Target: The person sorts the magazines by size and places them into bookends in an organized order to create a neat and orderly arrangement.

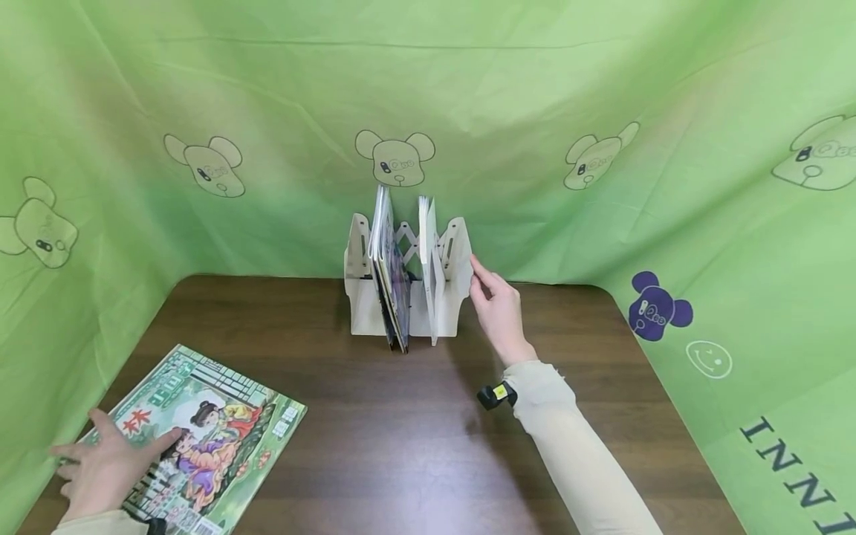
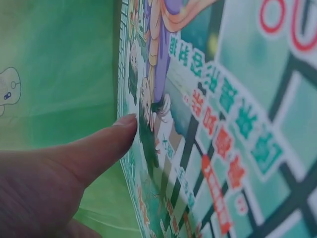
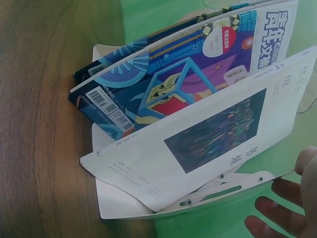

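A white expandable book rack (image 1: 368, 316) stands at the back of the table, with several thin magazines (image 3: 173, 79) upright in it on the left. To their right leans a white-covered booklet (image 3: 143, 153). My right hand (image 1: 498, 308) is at the rack's right end panel, thumb and fingertips pinching its edge; the grip is partly hidden. At the front left lies a magazine (image 1: 247, 416) with two illustrated figures on a green cover. My left hand (image 1: 110, 464) rests on its left side, fingers spread and thumb (image 2: 106, 144) touching the cover.
Brown wooden table (image 1: 374, 431) under everything. Green cloth (image 1: 508, 82) with bear-head prints hangs at the back and both sides, close behind the rack. A black wrist strap with a small device (image 1: 498, 394) is on the right wrist.
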`<state>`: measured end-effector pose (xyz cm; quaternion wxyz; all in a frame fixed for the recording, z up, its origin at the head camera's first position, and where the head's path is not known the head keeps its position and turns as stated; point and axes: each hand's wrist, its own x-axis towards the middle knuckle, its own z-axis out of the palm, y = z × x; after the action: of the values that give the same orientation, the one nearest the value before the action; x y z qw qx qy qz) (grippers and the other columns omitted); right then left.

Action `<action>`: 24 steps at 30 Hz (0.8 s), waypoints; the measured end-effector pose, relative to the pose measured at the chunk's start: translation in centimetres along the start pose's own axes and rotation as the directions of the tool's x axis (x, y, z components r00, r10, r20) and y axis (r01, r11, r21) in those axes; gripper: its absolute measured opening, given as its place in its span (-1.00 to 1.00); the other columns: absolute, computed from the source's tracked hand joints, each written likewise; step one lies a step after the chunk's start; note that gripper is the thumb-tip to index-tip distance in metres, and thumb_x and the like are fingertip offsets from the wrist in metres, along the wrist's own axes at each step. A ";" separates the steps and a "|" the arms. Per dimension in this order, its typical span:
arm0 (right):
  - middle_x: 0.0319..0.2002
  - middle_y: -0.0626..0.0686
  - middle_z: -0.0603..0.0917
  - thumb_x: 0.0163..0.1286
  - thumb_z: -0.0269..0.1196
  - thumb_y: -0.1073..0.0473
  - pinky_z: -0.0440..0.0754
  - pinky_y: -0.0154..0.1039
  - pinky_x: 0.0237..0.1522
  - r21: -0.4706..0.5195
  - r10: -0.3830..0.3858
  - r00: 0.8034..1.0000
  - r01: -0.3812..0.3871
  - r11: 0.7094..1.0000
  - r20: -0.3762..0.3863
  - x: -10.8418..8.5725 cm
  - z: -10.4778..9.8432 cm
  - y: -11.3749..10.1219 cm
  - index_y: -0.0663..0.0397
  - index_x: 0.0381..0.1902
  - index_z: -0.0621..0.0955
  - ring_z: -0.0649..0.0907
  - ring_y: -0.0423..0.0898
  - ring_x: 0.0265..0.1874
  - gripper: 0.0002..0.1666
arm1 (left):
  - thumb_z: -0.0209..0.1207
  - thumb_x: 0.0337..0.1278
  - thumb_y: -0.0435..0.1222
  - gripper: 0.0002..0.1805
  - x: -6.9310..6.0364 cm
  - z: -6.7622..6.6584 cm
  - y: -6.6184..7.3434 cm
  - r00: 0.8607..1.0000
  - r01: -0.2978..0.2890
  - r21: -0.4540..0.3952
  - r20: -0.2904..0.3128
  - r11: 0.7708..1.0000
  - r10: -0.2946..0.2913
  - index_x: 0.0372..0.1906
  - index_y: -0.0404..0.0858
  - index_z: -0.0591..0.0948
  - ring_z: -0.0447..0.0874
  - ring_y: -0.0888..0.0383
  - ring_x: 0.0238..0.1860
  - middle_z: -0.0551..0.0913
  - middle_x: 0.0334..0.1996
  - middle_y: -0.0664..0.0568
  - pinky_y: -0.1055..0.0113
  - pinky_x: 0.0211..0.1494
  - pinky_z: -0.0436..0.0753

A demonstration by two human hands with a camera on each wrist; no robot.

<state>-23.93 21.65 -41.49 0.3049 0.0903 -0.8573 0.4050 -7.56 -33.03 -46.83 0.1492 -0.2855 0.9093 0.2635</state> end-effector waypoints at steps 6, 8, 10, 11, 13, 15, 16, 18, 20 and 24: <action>-0.06 0.26 0.79 0.51 0.22 0.33 0.46 -0.43 -0.34 0.011 -0.005 1.000 0.005 1.000 -0.002 -0.2 0.1 -0.1 0.09 0.33 0.64 0.58 0.01 -0.42 -0.54 | 0.23 0.09 0.45 0.62 0.2 0.0 -0.4 1.000 0.016 0.052 0.010 0.999 -0.017 0.46 -0.43 -0.71 -0.38 -0.99 0.25 -0.75 0.17 -0.90 -0.75 0.26 0.04; -0.05 0.24 0.80 0.51 0.22 0.33 0.46 -0.44 -0.33 0.011 -0.008 1.000 0.008 1.000 -0.008 -0.2 0.1 0.0 0.07 0.32 0.64 0.59 0.01 -0.41 -0.54 | 0.25 0.04 0.47 0.64 0.3 -0.1 -0.5 1.000 0.006 0.060 -0.004 0.998 -0.006 0.47 -0.42 -0.70 -0.32 -1.01 0.23 -0.72 0.17 -0.92 -0.76 0.21 0.13; -0.06 0.24 0.80 0.52 0.21 0.33 0.45 -0.46 -0.33 0.011 -0.009 1.000 0.009 1.000 -0.010 -0.1 0.0 -0.1 0.05 0.33 0.64 0.59 0.02 -0.41 -0.54 | 0.26 0.03 0.46 0.64 0.3 -0.2 -0.7 1.000 -0.003 0.062 -0.013 0.998 0.003 0.48 -0.42 -0.69 -0.28 -1.03 0.21 -0.71 0.17 -0.94 -0.75 0.16 0.19; -0.07 0.24 0.80 0.52 0.21 0.33 0.44 -0.47 -0.33 0.012 -0.009 1.000 0.009 1.000 -0.010 0.0 0.0 0.0 0.04 0.33 0.64 0.58 0.03 -0.41 -0.54 | 0.27 0.04 0.45 0.64 0.3 -0.3 -0.8 1.000 -0.007 0.060 -0.014 0.998 0.008 0.48 -0.42 -0.69 -0.29 -1.03 0.20 -0.70 0.16 -0.94 -0.75 0.15 0.21; -0.07 0.25 0.80 0.51 0.21 0.34 0.44 -0.49 -0.31 0.013 -0.008 1.000 0.008 1.000 -0.009 0.1 0.0 0.0 0.05 0.33 0.64 0.59 0.03 -0.40 -0.54 | 0.30 0.08 0.39 0.62 0.3 -0.4 -1.0 1.000 -0.024 0.055 -0.017 0.998 0.025 0.48 -0.45 -0.67 -0.32 -1.04 0.19 -0.69 0.15 -0.96 -0.75 0.15 0.21; -0.08 0.26 0.79 0.51 0.21 0.35 0.43 -0.50 -0.31 0.016 -0.009 1.000 0.009 1.000 -0.012 0.2 0.0 0.1 0.06 0.33 0.64 0.60 0.04 -0.40 -0.54 | 0.34 0.11 0.32 0.61 0.2 -0.6 -1.2 0.999 -0.035 0.044 -0.014 0.998 0.036 0.46 -0.47 -0.68 -0.41 -1.02 0.21 -0.69 0.14 -0.96 -0.74 0.22 0.11; -0.07 0.26 0.79 0.51 0.21 0.35 0.43 -0.50 -0.31 0.016 -0.010 1.000 0.011 1.000 -0.012 0.2 0.0 0.1 0.07 0.32 0.64 0.60 0.04 -0.40 -0.54 | 0.36 0.11 0.29 0.62 0.2 -0.7 -1.4 0.999 -0.038 0.041 -0.014 0.998 0.039 0.46 -0.48 -0.69 -0.43 -1.01 0.22 -0.68 0.14 -0.97 -0.74 0.25 0.07; -0.08 0.25 0.80 0.51 0.21 0.35 0.44 -0.50 -0.31 0.015 -0.010 1.000 0.010 1.000 -0.008 0.2 0.0 0.1 0.08 0.32 0.64 0.60 0.03 -0.40 -0.54 | 0.41 0.10 0.24 0.64 0.2 -0.9 -1.7 0.999 -0.033 0.028 -0.006 0.999 0.033 0.43 -0.47 -0.73 -0.47 -1.00 0.22 -0.68 0.13 -0.97 -0.74 0.27 0.01; -0.09 0.26 0.80 0.50 0.21 0.35 0.44 -0.48 -0.32 0.016 -0.008 1.000 0.009 1.000 -0.004 0.1 0.1 0.2 0.09 0.32 0.64 0.58 0.02 -0.41 -0.54 | 0.43 0.08 0.22 0.66 0.3 -1.0 -2.0 1.000 -0.015 0.018 0.010 1.000 0.015 0.40 -0.42 -0.78 -0.39 -0.99 0.23 -0.65 0.14 -0.99 -0.72 0.28 0.02; -0.16 0.23 0.80 0.50 0.22 0.35 0.45 -0.41 -0.36 0.008 -0.006 1.000 0.006 1.000 -0.002 -0.1 0.2 0.2 0.09 0.32 0.65 0.55 -0.02 -0.46 -0.54 | 0.47 0.04 0.20 0.70 0.8 -1.1 -2.5 1.000 0.004 0.009 0.030 1.000 -0.005 0.36 -0.37 -0.85 -0.07 -1.00 0.16 -0.57 0.16 -1.03 -0.68 0.17 0.28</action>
<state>-24.04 21.62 -41.74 0.3068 0.0936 -0.8551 0.4074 -6.81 -35.76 -47.31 0.1647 -0.2829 0.9075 0.2633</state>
